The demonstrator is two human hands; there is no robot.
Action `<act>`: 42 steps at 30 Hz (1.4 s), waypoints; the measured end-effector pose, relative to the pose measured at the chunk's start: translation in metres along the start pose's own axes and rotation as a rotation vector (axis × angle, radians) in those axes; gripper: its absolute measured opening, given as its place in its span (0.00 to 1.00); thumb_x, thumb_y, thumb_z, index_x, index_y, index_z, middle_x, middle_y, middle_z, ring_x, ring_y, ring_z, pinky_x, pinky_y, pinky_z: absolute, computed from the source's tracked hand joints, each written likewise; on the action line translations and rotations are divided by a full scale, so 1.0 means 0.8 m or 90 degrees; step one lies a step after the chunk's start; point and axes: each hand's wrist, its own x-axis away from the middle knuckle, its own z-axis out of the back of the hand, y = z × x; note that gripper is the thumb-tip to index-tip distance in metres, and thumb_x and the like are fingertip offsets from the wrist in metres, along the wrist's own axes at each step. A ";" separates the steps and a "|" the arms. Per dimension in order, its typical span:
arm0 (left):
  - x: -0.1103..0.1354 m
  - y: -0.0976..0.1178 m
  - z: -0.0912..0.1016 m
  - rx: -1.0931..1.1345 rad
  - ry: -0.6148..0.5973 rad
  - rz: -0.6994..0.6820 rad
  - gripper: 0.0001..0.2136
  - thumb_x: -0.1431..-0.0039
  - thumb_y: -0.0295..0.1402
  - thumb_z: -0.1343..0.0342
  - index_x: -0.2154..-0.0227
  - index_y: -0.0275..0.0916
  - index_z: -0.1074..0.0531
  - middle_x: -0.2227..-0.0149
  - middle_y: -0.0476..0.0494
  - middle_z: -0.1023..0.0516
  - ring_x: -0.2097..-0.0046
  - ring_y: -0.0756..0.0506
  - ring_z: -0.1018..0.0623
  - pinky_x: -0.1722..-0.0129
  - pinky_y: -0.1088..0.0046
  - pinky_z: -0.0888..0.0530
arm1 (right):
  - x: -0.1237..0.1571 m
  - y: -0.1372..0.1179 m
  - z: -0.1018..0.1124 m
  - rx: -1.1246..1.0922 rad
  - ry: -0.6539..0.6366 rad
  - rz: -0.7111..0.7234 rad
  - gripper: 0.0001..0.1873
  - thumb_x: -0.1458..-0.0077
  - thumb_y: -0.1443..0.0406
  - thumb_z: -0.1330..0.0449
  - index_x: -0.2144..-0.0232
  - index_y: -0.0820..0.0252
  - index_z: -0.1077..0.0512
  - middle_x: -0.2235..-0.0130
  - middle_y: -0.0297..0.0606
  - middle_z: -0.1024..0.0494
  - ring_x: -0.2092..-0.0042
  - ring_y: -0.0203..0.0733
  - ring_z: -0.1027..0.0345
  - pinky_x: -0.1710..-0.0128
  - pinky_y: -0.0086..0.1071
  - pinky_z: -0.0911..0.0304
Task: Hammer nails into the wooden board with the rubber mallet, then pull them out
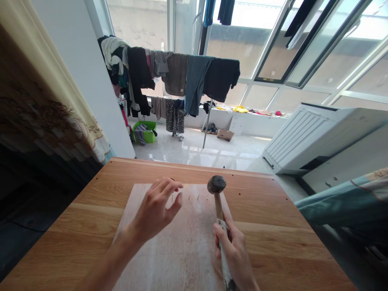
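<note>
Hammer (219,208) near board's (182,242) right edge

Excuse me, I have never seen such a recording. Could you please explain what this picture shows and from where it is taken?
There is no machine here: these are a person's two bare hands, seen by a camera on that person's head, looking forward and down. On the wooden table lies a pale board; a few thin nails, it seems, stand near its far edge. The right hand grips a dark-headed hammer by the handle. The left hand hovers over the board, thumb and fingers apart. Beyond the table hang clothes.
</note>
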 end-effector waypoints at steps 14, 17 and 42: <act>0.115 -0.040 0.051 -0.235 -0.395 0.264 0.07 0.38 0.28 0.53 0.71 0.41 0.34 0.67 0.48 0.25 0.64 0.44 0.24 0.63 0.67 0.34 | 0.001 -0.003 -0.004 -0.002 0.012 0.002 0.36 0.41 0.48 0.41 0.38 0.64 0.32 0.79 0.26 0.32 0.82 0.36 0.37 0.83 0.27 0.40; 0.111 -0.033 0.045 -0.225 -0.406 0.236 0.10 0.36 0.27 0.56 0.71 0.41 0.33 0.67 0.45 0.24 0.63 0.42 0.23 0.61 0.65 0.34 | 0.000 -0.004 -0.006 0.001 0.012 0.004 0.35 0.41 0.47 0.41 0.39 0.64 0.31 0.79 0.26 0.33 0.82 0.36 0.37 0.83 0.27 0.40; -0.050 0.020 -0.135 0.070 -0.239 0.053 0.12 0.42 0.16 0.46 0.63 0.39 0.26 0.63 0.43 0.18 0.59 0.43 0.21 0.58 0.67 0.28 | -0.015 -0.011 0.002 -0.074 0.096 0.016 0.28 0.45 0.49 0.39 0.50 0.64 0.28 0.78 0.23 0.35 0.84 0.32 0.41 0.86 0.25 0.45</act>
